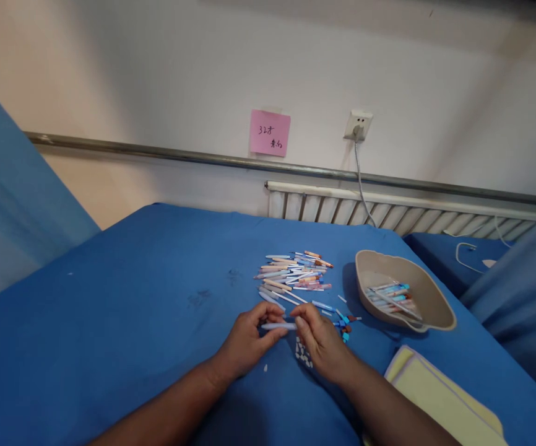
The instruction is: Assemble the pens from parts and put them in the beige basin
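Observation:
My left hand (254,334) and my right hand (320,339) meet low in the middle of the view. Between them lies a pale lavender pen barrel (279,326), level, its tapered end toward the left. The fingers of my left hand close round it, and my right thumb and forefinger pinch its right end. Just beyond is a loose pile of pen parts (291,272), in white, peach and blue. Small white pieces (303,354) lie partly under my right hand. Blue and brown small parts (345,328) sit to its right.
A beige basin (405,291) holding more pen parts (391,297) stands at the right. Folded yellow cloth (439,396) lies in front of it. The blue cloth surface (110,297) reaches a radiator (324,201) and the wall, where a plug sits in a socket (359,126).

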Demonstrator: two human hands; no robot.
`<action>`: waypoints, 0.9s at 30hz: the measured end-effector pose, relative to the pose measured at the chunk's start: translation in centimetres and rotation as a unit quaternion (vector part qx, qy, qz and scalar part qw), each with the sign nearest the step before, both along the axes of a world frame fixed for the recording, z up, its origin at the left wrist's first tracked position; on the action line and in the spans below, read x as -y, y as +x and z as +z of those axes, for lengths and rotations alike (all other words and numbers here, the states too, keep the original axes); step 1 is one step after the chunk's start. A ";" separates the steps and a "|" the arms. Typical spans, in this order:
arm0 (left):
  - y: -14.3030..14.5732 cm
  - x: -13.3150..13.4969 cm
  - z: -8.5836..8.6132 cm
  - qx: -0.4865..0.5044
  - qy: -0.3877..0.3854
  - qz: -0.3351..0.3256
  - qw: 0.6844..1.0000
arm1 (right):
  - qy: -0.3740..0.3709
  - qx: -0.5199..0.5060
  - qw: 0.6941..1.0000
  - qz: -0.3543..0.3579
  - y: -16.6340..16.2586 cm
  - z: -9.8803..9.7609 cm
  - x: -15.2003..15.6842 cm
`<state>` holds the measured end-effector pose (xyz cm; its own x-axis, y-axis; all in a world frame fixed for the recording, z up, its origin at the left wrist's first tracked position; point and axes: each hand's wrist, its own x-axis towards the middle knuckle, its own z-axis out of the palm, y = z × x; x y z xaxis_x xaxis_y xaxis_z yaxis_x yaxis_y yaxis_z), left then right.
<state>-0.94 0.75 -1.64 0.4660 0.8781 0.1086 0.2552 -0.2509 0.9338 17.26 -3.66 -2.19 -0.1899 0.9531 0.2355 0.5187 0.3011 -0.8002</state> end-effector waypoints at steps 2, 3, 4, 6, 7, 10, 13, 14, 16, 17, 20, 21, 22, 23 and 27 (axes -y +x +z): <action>0.0 0.0 0.1 0.000 -0.004 -0.005 1.000 | -0.001 0.009 1.000 0.005 -0.1 0.0 0.0; -0.1 0.0 0.2 -0.005 -0.003 -0.007 1.000 | -0.001 0.012 1.000 0.008 -0.1 0.0 0.1; -0.1 -0.1 0.2 -0.013 -0.001 -0.010 1.000 | -0.002 0.016 1.000 0.012 -0.1 0.0 0.1; -0.2 -0.1 0.4 -0.037 0.003 -0.021 0.999 | -0.005 0.029 0.999 0.020 -0.2 0.2 0.1; -0.3 -0.1 0.4 -0.049 0.004 -0.029 0.998 | -0.008 0.042 0.999 0.023 -0.2 0.3 0.1; -0.4 0.0 0.3 -0.077 -0.001 -0.062 0.995 | -0.020 0.098 0.995 0.029 -0.1 0.7 0.3; -0.3 0.2 0.3 -0.093 0.000 -0.081 0.992 | -0.028 0.134 0.990 0.033 0.0 0.9 0.6; -0.3 0.2 0.3 -0.097 0.001 -0.085 0.992 | -0.030 0.136 0.990 0.034 0.0 0.9 0.7; -0.3 0.2 0.3 -0.106 0.001 -0.095 0.990 | -0.039 0.132 0.990 0.036 0.0 0.9 0.9; -0.3 0.2 0.3 -0.110 0.002 -0.101 0.989 | -0.044 0.130 0.990 0.038 -0.1 0.9 1.0; -0.5 0.1 0.3 -0.119 0.008 -0.129 0.985 | -0.055 0.128 0.989 0.042 -0.4 0.8 1.1; -0.5 0.1 0.3 -0.120 0.010 -0.136 0.983 | -0.056 0.127 0.989 0.042 -0.4 0.9 1.1; -0.6 0.1 0.3 -0.123 0.012 -0.142 0.982 | -0.055 0.125 0.990 0.042 -0.5 0.9 1.1; -0.6 0.1 0.3 -0.125 0.014 -0.146 0.981 | -0.055 0.121 0.990 0.042 -0.6 0.9 1.1; -0.6 0.2 0.4 -0.132 0.023 -0.161 0.978 | -0.059 0.113 0.991 0.042 -0.7 1.1 1.2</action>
